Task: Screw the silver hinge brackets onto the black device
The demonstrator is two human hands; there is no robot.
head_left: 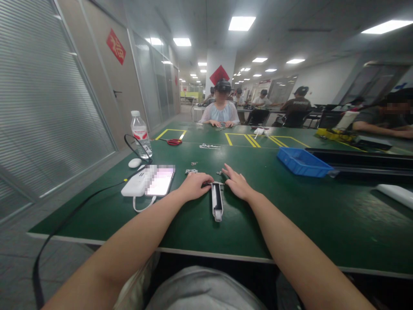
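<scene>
A long, narrow white case (213, 200) with a black strip inside lies on the green table, its near end pointing toward me. My left hand (196, 186) is at its far left corner, thumb and fingers closed together against the edge. To the right of the case, my right hand (238, 184) rests with its fingers stretched forward and apart, holding nothing. By its fingertips sit tiny metal pieces (219, 172). Beyond my left hand are a small grey metal part (191, 171) and more tiny pieces (194, 163).
On the left are a phone (160, 181), a white power bank (137, 183) with its cable, a water bottle (141, 135) and a black strap (77, 215). Farther off lie red-handled scissors (174, 141). A blue tray (303, 162) stands right. A person (221, 110) sits opposite.
</scene>
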